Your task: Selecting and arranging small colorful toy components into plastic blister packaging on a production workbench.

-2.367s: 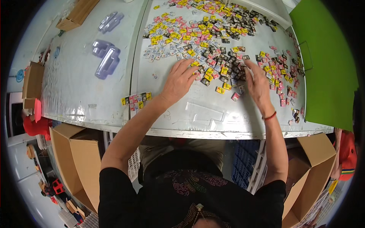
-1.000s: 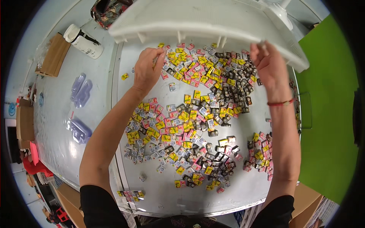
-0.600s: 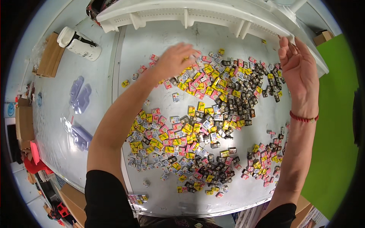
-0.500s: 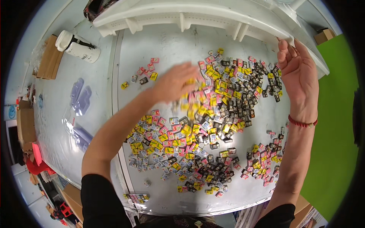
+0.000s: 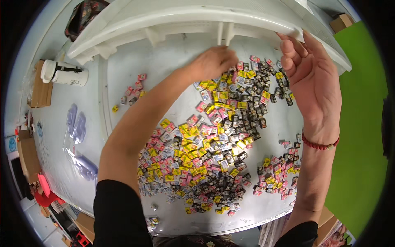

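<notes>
Many small box-shaped pieces in black, pink, yellow and white lie strewn over the white tabletop. My left hand is at the far edge of the main heap, knuckles up and fingers curled down; what lies under the fingertips is hidden. My right hand, palm toward me, has its fingers hooked at the rim of a large white plastic basket that stands tilted along the far side. A red bead bracelet circles the right wrist.
A smaller cluster of pieces lies near the right forearm, and a few pink ones sit at the far left. Farther left are purple clear plastic shells, a white bottle and a cardboard box. A green surface borders the right.
My left hand has moved farther away and to the right, its fingers curling. Pieces in the middle have spread nearer to me. The view has shifted; my right hand stays at the basket rim.
</notes>
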Demonstrator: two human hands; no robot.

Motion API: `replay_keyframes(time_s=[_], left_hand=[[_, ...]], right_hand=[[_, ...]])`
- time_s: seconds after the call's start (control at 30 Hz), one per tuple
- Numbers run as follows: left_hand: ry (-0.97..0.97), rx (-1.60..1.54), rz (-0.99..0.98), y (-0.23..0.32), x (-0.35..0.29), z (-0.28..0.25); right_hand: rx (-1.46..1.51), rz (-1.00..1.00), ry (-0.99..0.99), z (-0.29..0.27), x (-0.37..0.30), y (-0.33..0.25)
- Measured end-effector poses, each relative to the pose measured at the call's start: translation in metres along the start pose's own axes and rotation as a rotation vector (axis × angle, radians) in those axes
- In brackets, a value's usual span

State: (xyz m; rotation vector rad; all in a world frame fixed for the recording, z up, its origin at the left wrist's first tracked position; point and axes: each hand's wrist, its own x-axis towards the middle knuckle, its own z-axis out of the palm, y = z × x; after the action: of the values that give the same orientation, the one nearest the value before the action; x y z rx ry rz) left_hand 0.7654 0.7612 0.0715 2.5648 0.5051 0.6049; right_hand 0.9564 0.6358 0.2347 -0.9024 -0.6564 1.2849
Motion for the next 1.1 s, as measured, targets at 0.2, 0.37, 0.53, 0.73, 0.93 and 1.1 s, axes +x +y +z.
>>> replay_keyframes(time_s=[0.2, 0.37, 0.53, 0.73, 0.93, 1.1], left_hand=[[0.000, -0.231, -0.050, 0.068, -0.088, -0.009], [0.036, -0.121, -0.224, 0.043, -0.015, -0.011], [0.148, -0.219, -0.032, 0.021, 0.060, 0.063], [0.002, -0.326, 0.192, 0.041, 0.055, 0.095], [-0.179, -0.373, 0.157, 0.079, 0.003, 0.049], [0.258, -0.254, -0.005, 0.028, 0.094, 0.070]], right_hand=[[-0.095, 0.006, 0.269, 0.031, -0.006, -0.005], [-0.132, 0.061, 0.031, 0.012, -0.005, -0.018], [-0.264, 0.130, 0.048, 0.010, -0.016, -0.021], [-0.394, 0.230, 0.107, 0.008, -0.040, -0.015], [-0.496, 0.322, 0.138, 0.004, -0.055, -0.017], [-0.592, 0.404, 0.154, -0.033, -0.071, -0.039]])
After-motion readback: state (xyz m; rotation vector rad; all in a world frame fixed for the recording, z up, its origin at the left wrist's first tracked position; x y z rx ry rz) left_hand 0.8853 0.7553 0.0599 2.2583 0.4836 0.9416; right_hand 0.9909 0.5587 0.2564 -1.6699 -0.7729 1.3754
